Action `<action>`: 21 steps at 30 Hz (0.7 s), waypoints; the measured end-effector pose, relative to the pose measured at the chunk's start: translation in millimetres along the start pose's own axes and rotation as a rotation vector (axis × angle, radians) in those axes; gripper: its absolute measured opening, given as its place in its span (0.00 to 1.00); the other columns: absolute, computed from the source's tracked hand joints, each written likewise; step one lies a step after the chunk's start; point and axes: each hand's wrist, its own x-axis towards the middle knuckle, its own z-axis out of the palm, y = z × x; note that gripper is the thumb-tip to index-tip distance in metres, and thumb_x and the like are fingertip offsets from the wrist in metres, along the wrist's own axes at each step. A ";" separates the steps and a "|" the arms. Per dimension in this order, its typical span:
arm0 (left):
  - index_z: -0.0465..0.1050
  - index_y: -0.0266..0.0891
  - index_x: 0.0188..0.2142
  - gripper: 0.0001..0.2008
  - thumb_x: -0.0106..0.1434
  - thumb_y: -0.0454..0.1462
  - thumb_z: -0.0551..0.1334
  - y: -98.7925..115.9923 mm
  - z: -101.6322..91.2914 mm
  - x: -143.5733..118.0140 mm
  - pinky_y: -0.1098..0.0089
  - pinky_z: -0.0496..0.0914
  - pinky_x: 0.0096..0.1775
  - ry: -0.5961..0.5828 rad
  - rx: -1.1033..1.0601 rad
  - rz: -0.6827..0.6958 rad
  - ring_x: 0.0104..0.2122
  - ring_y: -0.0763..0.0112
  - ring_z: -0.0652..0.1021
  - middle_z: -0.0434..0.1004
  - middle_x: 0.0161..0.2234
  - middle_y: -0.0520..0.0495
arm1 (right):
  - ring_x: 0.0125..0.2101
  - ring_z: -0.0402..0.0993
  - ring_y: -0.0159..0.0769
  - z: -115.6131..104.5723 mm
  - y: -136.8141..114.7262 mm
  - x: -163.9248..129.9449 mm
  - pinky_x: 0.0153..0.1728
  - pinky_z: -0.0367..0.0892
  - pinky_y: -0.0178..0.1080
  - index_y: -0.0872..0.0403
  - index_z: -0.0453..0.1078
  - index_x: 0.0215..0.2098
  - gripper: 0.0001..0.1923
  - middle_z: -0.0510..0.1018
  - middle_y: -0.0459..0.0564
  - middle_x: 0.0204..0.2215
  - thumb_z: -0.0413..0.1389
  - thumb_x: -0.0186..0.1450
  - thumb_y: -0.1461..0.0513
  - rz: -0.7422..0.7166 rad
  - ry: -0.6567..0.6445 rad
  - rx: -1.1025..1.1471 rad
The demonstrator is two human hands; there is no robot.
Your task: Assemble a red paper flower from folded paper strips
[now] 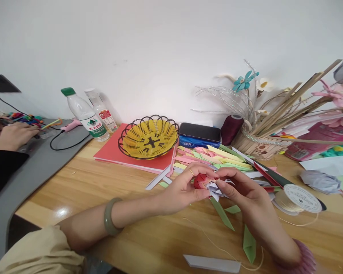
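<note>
A small folded-paper piece (201,182) in red and pale lilac is held up over the table between both hands. My left hand (185,190), with a ring on one finger, grips its left side, thumb below and fingers above. From the right, my right hand (242,194) pinches its edge between thumb and fingertips. The fingers cover part of the piece. Behind the hands lies a pile of folded paper strips (217,156) in pink, yellow, green and lilac. Green strips (249,243) lie beneath the right hand, and a lilac strip (211,263) rests near the front edge.
A yellow woven basket (148,142) stands on red paper (108,150). Bottles (87,116), a phone (200,132), a dark thread cone (231,129) and a stick-sided flower holder (254,146) line the wall. A thread spool (297,199) sits right. Another person's hand (15,135) works at far left.
</note>
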 end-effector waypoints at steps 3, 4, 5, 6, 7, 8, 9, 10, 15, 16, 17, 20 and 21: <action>0.67 0.40 0.42 0.12 0.56 0.35 0.60 0.6 -0.5 -0.2 0.65 0.63 0.47 -0.012 0.017 0.003 0.46 0.67 0.66 0.62 0.45 0.45 | 0.27 0.67 0.28 1.2 -0.1 0.7 0.26 0.63 0.30 0.51 0.69 0.33 0.11 0.72 0.44 0.30 0.60 0.54 0.55 0.090 -0.011 0.080; 0.67 0.39 0.41 0.12 0.56 0.35 0.61 0.8 0.2 0.1 0.65 0.63 0.46 -0.006 -0.011 -0.017 0.46 0.66 0.66 0.62 0.45 0.45 | 0.28 0.67 0.28 1.6 0.4 0.8 0.26 0.63 0.30 0.51 0.68 0.33 0.11 0.72 0.43 0.30 0.60 0.54 0.55 0.115 -0.016 0.098; 0.68 0.39 0.40 0.11 0.55 0.35 0.62 0.8 1.2 0.7 0.66 0.63 0.46 0.010 -0.044 -0.041 0.46 0.66 0.67 0.63 0.44 0.45 | 0.28 0.67 0.29 2.0 1.2 0.7 0.27 0.63 0.30 0.51 0.68 0.33 0.11 0.72 0.43 0.30 0.60 0.54 0.55 0.135 -0.022 0.108; 0.68 0.38 0.37 0.10 0.54 0.36 0.62 0.7 2.4 1.5 0.67 0.64 0.44 0.041 -0.075 -0.070 0.45 0.67 0.67 0.63 0.44 0.45 | 0.29 0.68 0.30 2.2 2.3 0.7 0.28 0.64 0.31 0.51 0.68 0.33 0.11 0.72 0.44 0.31 0.60 0.54 0.55 0.149 -0.032 0.113; 0.69 0.38 0.34 0.08 0.54 0.37 0.62 0.5 3.8 2.6 0.68 0.64 0.42 0.086 -0.101 -0.101 0.43 0.68 0.68 0.64 0.42 0.46 | 0.30 0.68 0.31 2.2 3.5 0.6 0.29 0.64 0.32 0.51 0.68 0.33 0.11 0.73 0.44 0.31 0.60 0.54 0.55 0.155 -0.045 0.115; 0.68 0.37 0.32 0.07 0.54 0.38 0.62 0.2 5.1 3.7 0.69 0.65 0.40 0.136 -0.123 -0.133 0.41 0.69 0.69 0.65 0.41 0.46 | 0.31 0.69 0.31 2.0 4.9 0.5 0.30 0.65 0.32 0.51 0.68 0.33 0.11 0.73 0.45 0.32 0.59 0.55 0.55 0.153 -0.058 0.114; 0.68 0.37 0.30 0.06 0.55 0.38 0.62 -0.1 6.2 4.9 0.71 0.65 0.38 0.185 -0.147 -0.161 0.38 0.71 0.69 0.65 0.39 0.47 | 0.32 0.69 0.32 1.6 6.2 0.3 0.31 0.65 0.33 0.50 0.69 0.34 0.11 0.73 0.45 0.33 0.58 0.56 0.55 0.140 -0.062 0.110; 0.67 0.36 0.29 0.06 0.55 0.38 0.61 -0.1 7.1 6.0 0.71 0.65 0.36 0.228 -0.172 -0.186 0.36 0.73 0.69 0.66 0.38 0.48 | 0.33 0.69 0.32 0.9 7.3 0.0 0.33 0.65 0.33 0.50 0.69 0.35 0.10 0.73 0.45 0.34 0.57 0.57 0.55 0.112 -0.051 0.096; 0.64 0.36 0.29 0.06 0.56 0.37 0.60 4.8 9.9 8.7 0.72 0.66 0.34 0.333 -0.303 -0.215 0.32 0.76 0.70 0.67 0.38 0.49 | 0.32 0.67 0.31 -0.9 7.8 -3.5 0.32 0.65 0.33 0.50 0.67 0.32 0.07 0.69 0.45 0.30 0.55 0.59 0.56 -0.151 0.149 -0.150; 0.64 0.37 0.30 0.05 0.56 0.36 0.60 6.2 10.4 8.7 0.72 0.66 0.34 0.345 -0.314 -0.207 0.32 0.76 0.70 0.67 0.38 0.49 | 0.31 0.67 0.31 -0.2 7.4 -4.4 0.31 0.65 0.33 0.50 0.67 0.31 0.06 0.68 0.44 0.29 0.55 0.59 0.56 -0.190 0.153 -0.199; 0.64 0.37 0.31 0.05 0.57 0.36 0.59 7.3 10.9 8.5 0.73 0.66 0.34 0.352 -0.324 -0.199 0.33 0.76 0.70 0.67 0.37 0.49 | 0.30 0.67 0.31 0.9 7.2 -5.2 0.30 0.65 0.33 0.50 0.66 0.31 0.06 0.68 0.44 0.29 0.55 0.59 0.57 -0.218 0.142 -0.240; 0.64 0.39 0.37 0.06 0.59 0.35 0.57 7.3 11.3 7.0 0.73 0.66 0.35 0.322 -0.327 -0.174 0.34 0.76 0.69 0.66 0.36 0.50 | 0.29 0.67 0.31 4.5 7.6 -6.8 0.29 0.65 0.34 0.50 0.66 0.31 0.04 0.69 0.45 0.29 0.55 0.60 0.59 -0.287 0.104 -0.335; 0.65 0.40 0.39 0.06 0.60 0.35 0.56 6.2 10.8 6.2 0.73 0.66 0.37 0.299 -0.304 -0.155 0.35 0.76 0.69 0.66 0.37 0.49 | 0.30 0.67 0.32 5.2 8.0 -7.0 0.30 0.65 0.34 0.50 0.67 0.32 0.03 0.70 0.45 0.29 0.55 0.60 0.59 -0.307 0.096 -0.358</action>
